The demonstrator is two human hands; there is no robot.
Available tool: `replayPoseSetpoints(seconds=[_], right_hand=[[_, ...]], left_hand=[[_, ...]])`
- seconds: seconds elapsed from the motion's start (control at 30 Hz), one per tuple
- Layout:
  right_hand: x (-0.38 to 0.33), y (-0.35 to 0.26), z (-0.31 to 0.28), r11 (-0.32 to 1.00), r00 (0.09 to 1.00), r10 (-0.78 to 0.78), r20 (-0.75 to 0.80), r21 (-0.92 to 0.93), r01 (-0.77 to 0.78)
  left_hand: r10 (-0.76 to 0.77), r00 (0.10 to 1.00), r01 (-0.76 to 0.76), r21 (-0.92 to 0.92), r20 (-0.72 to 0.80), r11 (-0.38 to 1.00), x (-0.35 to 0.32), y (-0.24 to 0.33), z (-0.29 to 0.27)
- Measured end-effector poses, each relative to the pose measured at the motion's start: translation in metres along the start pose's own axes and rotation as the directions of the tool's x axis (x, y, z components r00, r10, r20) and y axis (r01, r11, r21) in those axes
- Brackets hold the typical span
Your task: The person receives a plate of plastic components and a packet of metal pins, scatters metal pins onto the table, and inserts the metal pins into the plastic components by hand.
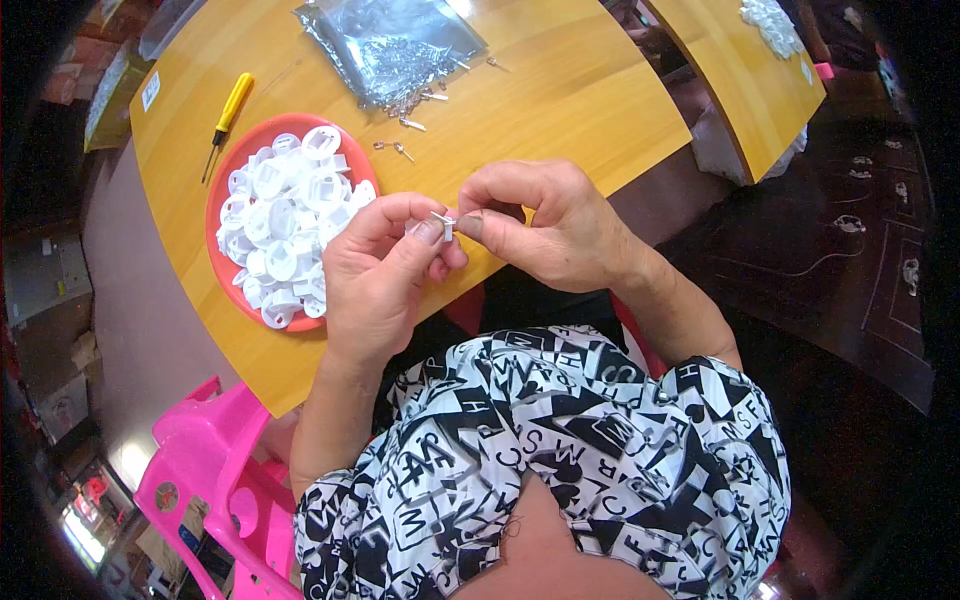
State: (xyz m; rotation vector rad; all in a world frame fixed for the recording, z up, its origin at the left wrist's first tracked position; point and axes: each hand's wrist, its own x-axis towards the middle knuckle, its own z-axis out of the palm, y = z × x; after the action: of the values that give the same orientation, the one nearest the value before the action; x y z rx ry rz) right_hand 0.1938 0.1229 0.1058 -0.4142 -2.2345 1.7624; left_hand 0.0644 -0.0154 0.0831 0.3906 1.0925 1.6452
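Over the table's near edge, my left hand (372, 285) pinches a small white plastic part (449, 231) between thumb and fingers, which cover most of it. The thumb and forefinger of my right hand (565, 225) close together against the part's right side. Whatever lies between those right fingertips is too small and covered to name. Left of my left hand stands a red-orange plate (213, 215) heaped with white round plastic parts (285, 205). Beyond my hands, a few small metal pieces with wire-like ends (404, 151) lie loose on the wooden table (560, 80).
A clear plastic bag (385, 45) spills many small metal pieces at the table's far side. A yellow-handled screwdriver (234, 103) lies beyond the plate. A pink plastic chair (215, 450) stands at lower left. Another wooden table (735, 65) at upper right bears a white pile (770, 25).
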Motion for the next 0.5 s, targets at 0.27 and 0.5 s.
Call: replayPoseSetpoints(seconds=[0.27,0.5], right_hand=[[-0.001,0.001,0.001,0.997,0.999,-0.023,-0.035,-0.07,0.02],[-0.003,-0.002,0.007,0.995,0.997,0.045,-0.058,-0.09,-0.05]], left_hand=[[0.152,0.987,-0.142,0.158,-0.05,0.977,-0.002,-0.006,0.005],[0.421,0.907,-0.399,0.338,0.009,0.853,0.0,-0.017,0.005]])
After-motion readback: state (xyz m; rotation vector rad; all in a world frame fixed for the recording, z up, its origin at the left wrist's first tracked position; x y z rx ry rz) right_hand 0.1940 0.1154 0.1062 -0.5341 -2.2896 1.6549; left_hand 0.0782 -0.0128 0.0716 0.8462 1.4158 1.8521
